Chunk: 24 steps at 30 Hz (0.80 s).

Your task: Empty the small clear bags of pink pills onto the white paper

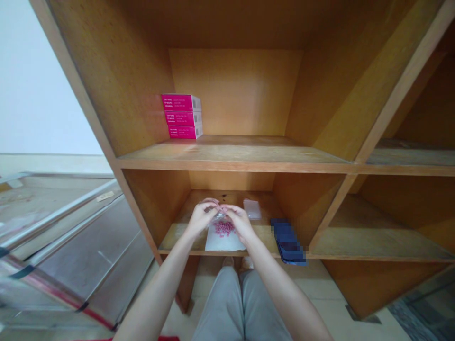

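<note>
On the lower shelf lies a white sheet [224,241] with a small heap of pink-red beads [223,228] on it. Just above the heap, my left hand [203,215] and my right hand [239,219] meet at the fingertips. Both are pinched on a small clear plastic bag [219,217], which hangs between them. The fingers partly hide the bag, and its contents are too small to tell. Behind my right hand rests a stack of clear plastic bags [252,209].
Three pink boxes [182,117] are stacked at the left of the upper shelf [234,152]. A dark blue item [288,242], partly pixelated, overhangs the lower shelf's front edge at the right. A metal-framed glass case [71,237] stands at the left.
</note>
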{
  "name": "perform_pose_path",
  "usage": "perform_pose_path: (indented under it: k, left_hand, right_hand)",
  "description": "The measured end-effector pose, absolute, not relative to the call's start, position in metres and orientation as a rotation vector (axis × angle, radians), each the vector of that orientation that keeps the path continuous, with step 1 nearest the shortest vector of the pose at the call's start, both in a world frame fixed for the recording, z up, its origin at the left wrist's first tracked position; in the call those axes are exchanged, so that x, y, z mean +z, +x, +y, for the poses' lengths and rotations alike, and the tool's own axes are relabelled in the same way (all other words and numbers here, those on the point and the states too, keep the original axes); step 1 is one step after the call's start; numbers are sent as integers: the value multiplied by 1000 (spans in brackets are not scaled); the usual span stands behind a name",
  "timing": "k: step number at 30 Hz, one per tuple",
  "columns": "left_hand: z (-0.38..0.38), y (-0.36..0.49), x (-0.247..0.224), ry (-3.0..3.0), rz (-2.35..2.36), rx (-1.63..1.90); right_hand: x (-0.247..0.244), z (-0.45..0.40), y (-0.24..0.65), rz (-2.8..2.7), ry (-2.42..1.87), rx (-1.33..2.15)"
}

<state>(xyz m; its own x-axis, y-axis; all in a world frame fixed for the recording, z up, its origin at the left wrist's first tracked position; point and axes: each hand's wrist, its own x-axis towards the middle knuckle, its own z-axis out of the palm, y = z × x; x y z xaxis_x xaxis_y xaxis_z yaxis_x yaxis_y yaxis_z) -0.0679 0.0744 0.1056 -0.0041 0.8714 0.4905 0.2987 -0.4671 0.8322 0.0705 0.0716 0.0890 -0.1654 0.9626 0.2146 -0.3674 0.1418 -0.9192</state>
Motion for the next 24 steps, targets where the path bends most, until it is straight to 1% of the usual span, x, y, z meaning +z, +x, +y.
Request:
perform_pose_path:
  k: [3, 8, 14, 19, 24]
  left_hand:
    - [73, -69, 108, 1780, 1191, 1490]
    - [72, -70, 111, 1803, 1232, 1466]
    - [72, -71, 109, 1943, 1300, 1407]
    - [74, -71, 105, 2043, 1328, 1371]
    - [76, -69, 101, 2135, 1349, 1377]
  right_hand:
    - [89, 76, 72, -1319, -709, 1227]
    - [93, 85, 79, -1605, -704, 1095]
    - [108, 91, 88, -1970, -757, 786]
    - [111, 93, 89, -2131, -865, 559]
    - [112, 88, 86, -2192, -1009, 410]
